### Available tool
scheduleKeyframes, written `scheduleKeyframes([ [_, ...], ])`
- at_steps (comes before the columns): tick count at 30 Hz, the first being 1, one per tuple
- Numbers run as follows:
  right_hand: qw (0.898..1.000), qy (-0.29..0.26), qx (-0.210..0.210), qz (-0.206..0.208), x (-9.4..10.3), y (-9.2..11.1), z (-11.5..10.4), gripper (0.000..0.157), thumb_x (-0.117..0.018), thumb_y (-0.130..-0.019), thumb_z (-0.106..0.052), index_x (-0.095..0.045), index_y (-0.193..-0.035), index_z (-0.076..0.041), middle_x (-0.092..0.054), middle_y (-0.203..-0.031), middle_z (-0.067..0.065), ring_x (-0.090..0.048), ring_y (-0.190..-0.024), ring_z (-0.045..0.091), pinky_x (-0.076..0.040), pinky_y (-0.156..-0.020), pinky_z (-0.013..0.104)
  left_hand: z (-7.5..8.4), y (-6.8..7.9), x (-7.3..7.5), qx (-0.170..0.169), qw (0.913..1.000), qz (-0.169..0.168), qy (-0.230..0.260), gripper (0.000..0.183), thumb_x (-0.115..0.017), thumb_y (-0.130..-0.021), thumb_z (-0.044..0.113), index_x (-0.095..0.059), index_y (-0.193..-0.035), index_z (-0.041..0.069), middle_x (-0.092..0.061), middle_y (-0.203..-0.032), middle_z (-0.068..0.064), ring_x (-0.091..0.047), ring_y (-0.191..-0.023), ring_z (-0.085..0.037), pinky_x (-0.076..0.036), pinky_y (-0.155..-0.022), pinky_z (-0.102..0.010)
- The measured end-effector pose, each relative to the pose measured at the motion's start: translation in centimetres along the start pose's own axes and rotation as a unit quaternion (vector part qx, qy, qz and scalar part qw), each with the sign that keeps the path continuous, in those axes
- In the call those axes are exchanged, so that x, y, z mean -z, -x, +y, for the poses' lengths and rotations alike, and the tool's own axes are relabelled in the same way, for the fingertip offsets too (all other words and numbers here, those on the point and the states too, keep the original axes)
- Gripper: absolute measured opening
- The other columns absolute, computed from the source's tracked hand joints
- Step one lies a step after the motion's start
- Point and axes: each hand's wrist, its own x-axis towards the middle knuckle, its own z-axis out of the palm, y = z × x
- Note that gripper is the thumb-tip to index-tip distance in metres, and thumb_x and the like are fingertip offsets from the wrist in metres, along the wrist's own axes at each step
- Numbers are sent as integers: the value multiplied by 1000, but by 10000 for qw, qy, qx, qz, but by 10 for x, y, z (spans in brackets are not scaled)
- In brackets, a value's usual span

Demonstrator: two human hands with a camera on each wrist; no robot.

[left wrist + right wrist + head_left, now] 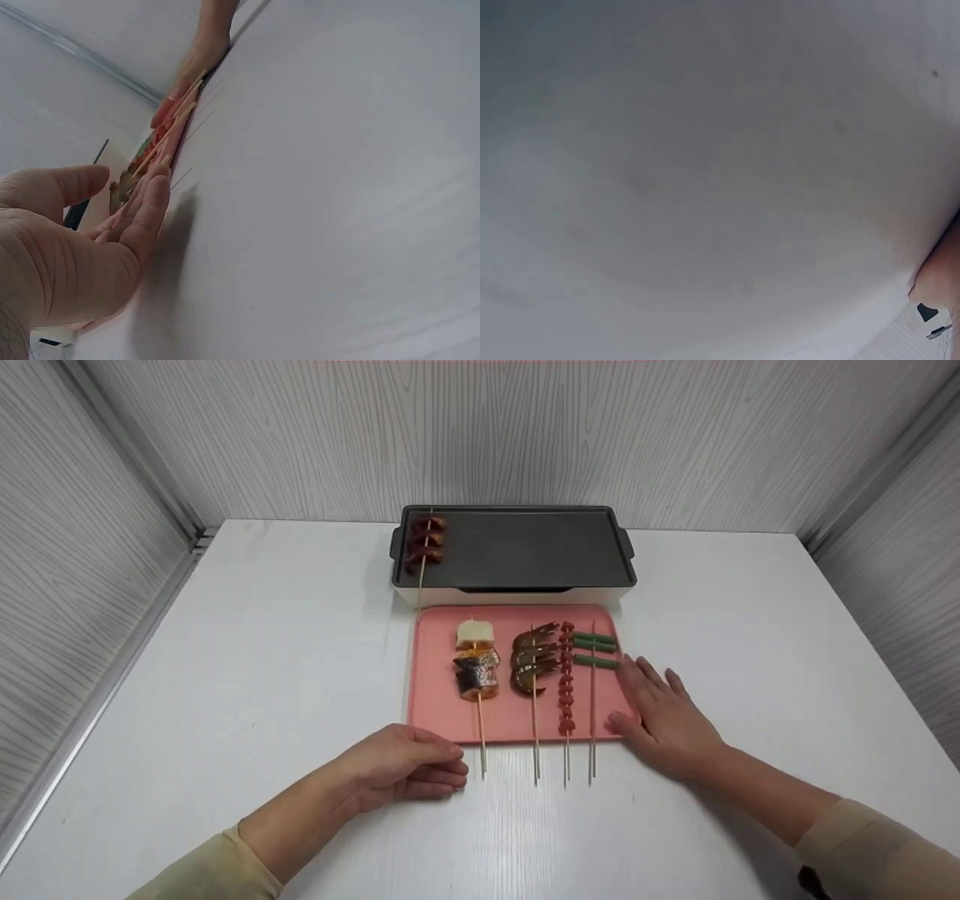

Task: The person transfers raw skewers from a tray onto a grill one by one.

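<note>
A pink tray holds several skewers: one with a white block and dark-skinned chunks, a shrimp skewer, a skewer of small red meat pieces and one of green bean-like sticks. My left hand is at the tray's front left corner, close to the first skewer's stick end. In the left wrist view, that hand's thumb stands apart from the fingers, with nothing between them. Spread on the tray's right edge near the front corner is my right hand; only a bit of it shows in the right wrist view.
Behind the tray stands a dark griddle with a pale base. A skewer of reddish-brown pieces lies on its left end, the stick pointing toward the tray. The white table has wood-grain panels at its back and sides.
</note>
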Motion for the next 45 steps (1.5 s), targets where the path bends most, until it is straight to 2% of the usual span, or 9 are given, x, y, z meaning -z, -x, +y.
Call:
scheduleKeyframes([
  [6, 10000, 1, -16, 4, 0, -1, -2, 86, -45, -108, -58, -13, -171, -9, -18, -176, 13, -12, -163, 33, -6, -130, 59, -9, -4, -6, 25, 9999, 24, 95, 26, -70, -103, 12, -70, -119, -8, -79, -105, -17, -78, -97, -25, -64, -89, -37],
  [21, 10000, 60, -46, -58, 0, -1, 3, 87, -42, -108, -60, -7, -172, -13, -16, -177, 11, -10, -163, 33, -5, -130, 60, -16, -19, -29, -24, 9979, -55, 652, 27, -66, -104, 6, -67, -124, -12, -78, -107, -19, -78, -99, -24, -62, -93, -38],
  [30, 10000, -47, 15, 23, -2, 0, 4, 87, -45, -108, -57, -9, -172, -10, -17, -177, 11, -11, -163, 32, -5, -130, 59, -18, -22, -32, -204, 9975, -122, 671, 25, -67, -103, 2, -67, -122, -13, -78, -103, -17, -78, -92, -20, -63, -89, -35],
  [38, 10000, -12, -40, 5, -2, 0, 4, 87, -44, -108, -59, -9, -172, -11, -16, -177, 12, -10, -163, 32, -5, -130, 58, -13, -16, -29, -421, 9971, -26, 636, 28, -68, -101, -1, -66, -126, -14, -78, -98, -13, -77, -89, -18, -64, -87, -33],
  [45, 10000, 7, -91, -24, -2, -1, 3, 88, -44, -108, -60, -10, -172, -11, -16, -177, 12, -10, -163, 32, -4, -130, 57, -10, -11, -26, -479, 9975, 16, 510, 26, -67, -101, -3, -65, -125, -14, -78, -99, -14, -77, -90, -20, -64, -86, -34],
])
